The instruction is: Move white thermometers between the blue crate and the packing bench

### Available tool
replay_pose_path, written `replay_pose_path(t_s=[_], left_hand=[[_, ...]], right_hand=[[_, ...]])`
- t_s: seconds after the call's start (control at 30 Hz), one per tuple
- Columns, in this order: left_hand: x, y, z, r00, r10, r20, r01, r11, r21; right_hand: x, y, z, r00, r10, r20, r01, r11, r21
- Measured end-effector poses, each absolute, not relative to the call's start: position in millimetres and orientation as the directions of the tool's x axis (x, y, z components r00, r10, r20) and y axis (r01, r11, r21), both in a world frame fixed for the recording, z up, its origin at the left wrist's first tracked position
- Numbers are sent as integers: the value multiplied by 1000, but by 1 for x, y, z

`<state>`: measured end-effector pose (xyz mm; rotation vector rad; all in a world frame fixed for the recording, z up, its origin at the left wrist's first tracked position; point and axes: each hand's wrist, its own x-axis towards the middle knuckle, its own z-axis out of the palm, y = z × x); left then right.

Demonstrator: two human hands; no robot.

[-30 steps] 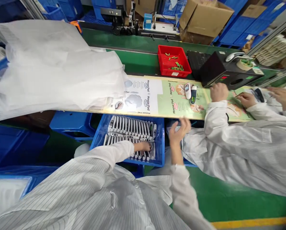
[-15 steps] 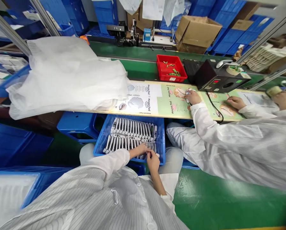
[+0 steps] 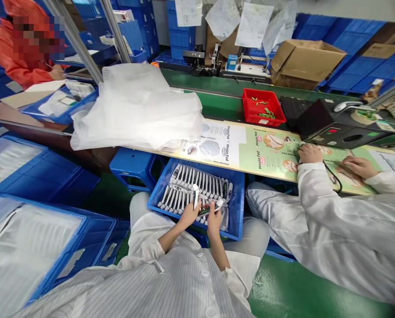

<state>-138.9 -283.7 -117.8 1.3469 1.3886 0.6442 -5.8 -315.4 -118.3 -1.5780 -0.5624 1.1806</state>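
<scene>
My left hand (image 3: 189, 215) is closed on a white-and-dark handheld device (image 3: 196, 194) that stands up from its fingers. Another white device (image 3: 218, 205) is pinched in my right hand (image 3: 214, 219), tilted to the right. Both hands are side by side over the near part of a blue bin (image 3: 240, 212). Rows of similar white devices (image 3: 197, 180) stand on edge in the bin, which rests on my lap. A bit of green and red shows between my hands, too small to make out.
A person's hands (image 3: 310, 153) work on the printed board (image 3: 246, 165) at the right. White foam sheets (image 3: 137, 110) cover its left part. Behind are a red tray (image 3: 263, 106) and a black box (image 3: 343, 126). Blue bins (image 3: 81, 247) stand at the left.
My hands have come up slightly and moved apart, each now with a device showing. The view has turned left, so a person in orange is visible. The other person's left hand lies lower on the board.
</scene>
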Motion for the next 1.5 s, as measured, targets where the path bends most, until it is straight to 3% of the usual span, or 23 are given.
replay_pose_path(t_s=[0.1,0.2,0.4,0.5,0.63,0.8,0.87,0.93,1.07,1.23,1.37,1.43,1.5], left_hand=[[-160,-273,-114,175,934,-310,326,242,914],[-171,-267,-109,213,904,-371,239,319,917],[-160,-261,-95,211,887,-411,15,418,908],[-154,-259,-88,152,892,-426,44,425,904],[-143,-245,-66,155,952,-264,171,238,956],[-101,-156,-4,248,956,155,314,-231,921],[-76,-106,20,279,939,200,393,-302,868],[-50,-60,38,295,946,133,485,-268,832],[-11,-1,53,274,961,42,542,-190,819],[-9,9,50,274,955,112,474,-235,848],[-85,-37,21,176,946,271,411,-321,853],[-149,-77,-3,113,939,325,441,-340,830],[-216,-121,-28,34,959,281,583,-248,774]], right_hand=[[3,-315,-116,499,733,-462,-145,-455,-879],[12,-315,-112,425,723,-545,-194,-515,-835],[15,-319,-107,345,823,-452,-319,-350,-881],[11,-324,-102,310,836,-452,-325,-354,-877],[14,-313,-80,325,860,-392,-280,-309,-909],[62,-213,-22,446,889,-105,-135,-50,-990],[89,-157,3,495,869,-9,-28,6,-1000],[111,-106,24,550,835,25,139,-62,-988],[124,-44,48,585,809,46,491,-309,-815],[88,-32,42,556,820,138,665,-339,-666],[94,-48,30,344,914,217,890,-244,-384],[131,-59,28,355,910,214,899,-269,-346],[189,-65,25,473,857,206,850,-382,-363]])
